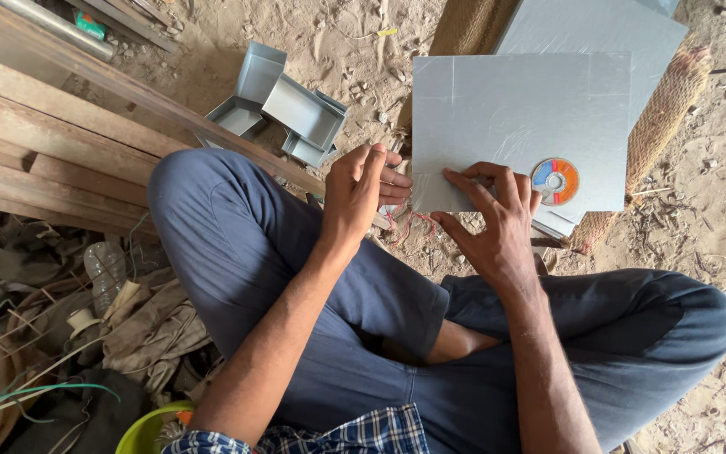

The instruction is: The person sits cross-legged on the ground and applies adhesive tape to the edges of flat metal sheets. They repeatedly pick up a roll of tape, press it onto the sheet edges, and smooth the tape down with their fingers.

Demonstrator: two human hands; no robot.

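The right hand (497, 223) presses spread fingers flat on the scored grey sheet-metal square (521, 126) at twelve o'clock. The left hand (365, 189), at eleven, clenches a tool I cannot identify at its near edge. Best pin firmly, cutting along the line. Folded grey metal trays (283, 105) lie beyond.

— What's the ground like here?
— Bare sandy earth floor (716, 151), littered with twigs and wood chips, in even daylight.
— And on the left?
— Long rust-brown wooden planks (35, 143) stacked slantwise, with a heap of dusty rags and old wires (60, 336) below them and a lime-green plastic tub rim (149, 429) near the bottom edge.
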